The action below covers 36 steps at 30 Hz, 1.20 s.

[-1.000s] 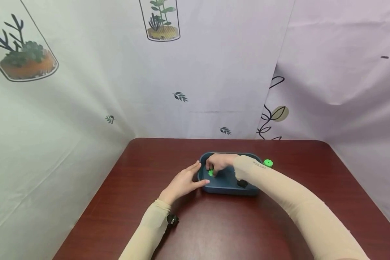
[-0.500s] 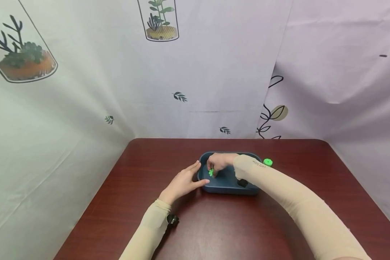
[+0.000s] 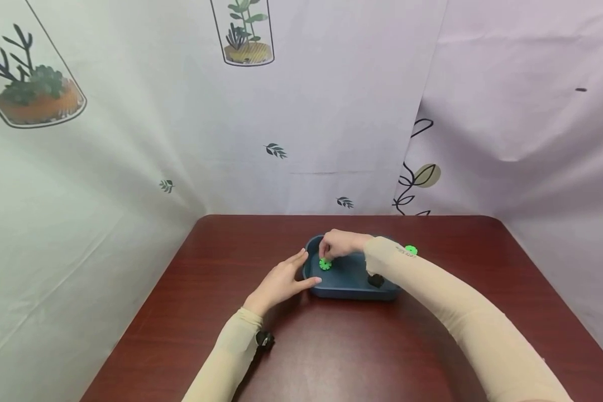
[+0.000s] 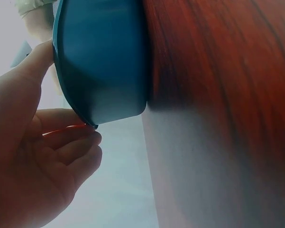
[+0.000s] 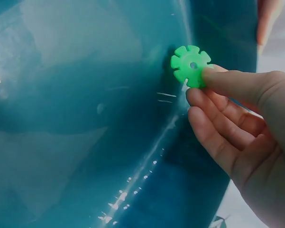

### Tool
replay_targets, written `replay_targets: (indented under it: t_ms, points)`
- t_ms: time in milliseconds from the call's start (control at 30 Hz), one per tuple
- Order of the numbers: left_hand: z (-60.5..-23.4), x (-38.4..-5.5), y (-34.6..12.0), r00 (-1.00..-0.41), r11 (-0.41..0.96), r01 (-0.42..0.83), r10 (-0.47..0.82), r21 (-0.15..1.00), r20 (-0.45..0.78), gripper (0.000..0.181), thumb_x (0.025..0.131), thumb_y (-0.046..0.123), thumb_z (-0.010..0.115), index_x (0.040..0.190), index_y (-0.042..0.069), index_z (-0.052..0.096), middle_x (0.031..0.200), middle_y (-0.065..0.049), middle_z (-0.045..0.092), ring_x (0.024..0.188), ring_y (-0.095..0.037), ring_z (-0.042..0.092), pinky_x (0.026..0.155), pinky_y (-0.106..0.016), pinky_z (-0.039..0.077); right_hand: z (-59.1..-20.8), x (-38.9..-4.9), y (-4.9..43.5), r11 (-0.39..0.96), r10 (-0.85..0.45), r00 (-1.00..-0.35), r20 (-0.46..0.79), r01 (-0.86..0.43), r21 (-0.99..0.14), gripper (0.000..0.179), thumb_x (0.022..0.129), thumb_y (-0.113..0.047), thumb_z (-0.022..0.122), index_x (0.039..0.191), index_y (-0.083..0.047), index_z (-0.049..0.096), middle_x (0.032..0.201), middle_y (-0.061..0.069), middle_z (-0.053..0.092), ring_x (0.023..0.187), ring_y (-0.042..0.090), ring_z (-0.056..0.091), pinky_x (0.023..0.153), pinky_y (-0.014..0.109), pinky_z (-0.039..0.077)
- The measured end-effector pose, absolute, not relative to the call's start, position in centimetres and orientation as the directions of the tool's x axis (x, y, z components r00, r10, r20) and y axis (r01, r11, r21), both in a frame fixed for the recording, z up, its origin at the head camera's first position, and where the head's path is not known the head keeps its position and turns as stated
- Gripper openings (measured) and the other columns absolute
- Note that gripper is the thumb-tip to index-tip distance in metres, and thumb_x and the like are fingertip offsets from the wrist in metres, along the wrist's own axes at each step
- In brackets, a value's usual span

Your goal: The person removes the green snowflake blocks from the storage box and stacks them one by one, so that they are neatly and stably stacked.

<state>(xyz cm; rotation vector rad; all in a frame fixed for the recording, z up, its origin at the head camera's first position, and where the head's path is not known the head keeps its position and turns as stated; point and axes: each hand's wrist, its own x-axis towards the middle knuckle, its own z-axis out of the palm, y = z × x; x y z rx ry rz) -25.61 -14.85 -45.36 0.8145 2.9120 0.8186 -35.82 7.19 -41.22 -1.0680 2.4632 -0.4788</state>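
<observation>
My right hand [image 3: 338,244] pinches a bright green notched plastic disc with a centre hole [image 5: 186,61] between thumb and fingertips. In the right wrist view the disc is held face-on, close over the inside of a dark blue tray [image 3: 352,292]. The other fingers of that hand are bent behind the disc. At the tray's left end, my left hand [image 3: 278,285] spreads its thumb and fingers across the corner. The left wrist view has the thumb and fingertips right at the tray's rim [image 4: 57,61].
Another green piece [image 3: 411,249] sits on the table just past the tray's right end, partly behind the right sleeve [image 3: 432,290]. The dark red wooden table [image 3: 362,346] meets a printed cloth wall [image 3: 331,139] at the back. A small black device [image 3: 264,339] is under the left wrist.
My right hand has risen slightly inside the tray, and the green disc has come up with it, more of its face showing. The left hand stays at the tray's left end.
</observation>
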Motion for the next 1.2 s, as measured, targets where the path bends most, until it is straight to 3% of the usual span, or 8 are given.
replay_targets:
  t_ms: [333,700,867,1200]
  points:
    - [-45.4,-25.7,-14.7,-0.872,0.747,0.468,0.475,0.472,0.114,0.091,0.09,0.062,0.066,0.154,0.004,0.04,0.161,-0.011,0.033,0.144,-0.027,0.04,0.111,-0.045,0.041,-39.2,-36.4,9.4,0.635,-0.701,-0.704,-0.116,-0.541,-0.552,0.016,0.097,-0.007,0.066,0.109,-0.007,0.077,0.098,0.0,0.074,0.084,0.011,0.068,0.078,0.031,0.057]
    - [-45.1,-25.5,-14.6,-0.876,0.749,0.462,0.469,0.475,0.114,0.091,0.09,0.06,0.067,0.154,0.002,0.039,0.161,-0.013,0.034,0.145,-0.027,0.039,0.113,-0.046,0.039,-36.8,-36.5,14.4,0.648,-0.544,-0.839,-0.005,-0.416,-0.638,0.018,0.095,-0.01,0.069,0.11,-0.002,0.076,0.1,0.007,0.075,0.088,0.025,0.071,0.082,0.042,0.058]
    - [-45.1,-25.5,-14.7,-0.875,0.748,0.463,0.471,0.476,0.111,0.09,0.09,0.059,0.068,0.154,0.002,0.039,0.161,-0.014,0.033,0.146,-0.027,0.037,0.113,-0.046,0.038,-36.1,-36.6,17.0,0.662,-0.45,-0.893,0.007,-0.339,-0.669,0.021,0.096,-0.013,0.069,0.112,0.001,0.074,0.102,0.011,0.075,0.095,0.034,0.069,0.082,0.041,0.058]
    - [-45.1,-25.5,-14.5,-0.874,0.75,0.465,0.473,0.471,0.111,0.088,0.09,0.057,0.069,0.154,0.003,0.039,0.161,-0.013,0.033,0.146,-0.027,0.037,0.113,-0.047,0.038,-35.1,-35.7,22.4,0.678,-0.292,-0.956,0.036,-0.233,-0.697,0.027,0.097,-0.019,0.069,0.117,-0.002,0.074,0.105,0.013,0.074,0.095,0.028,0.068,0.089,0.049,0.054]
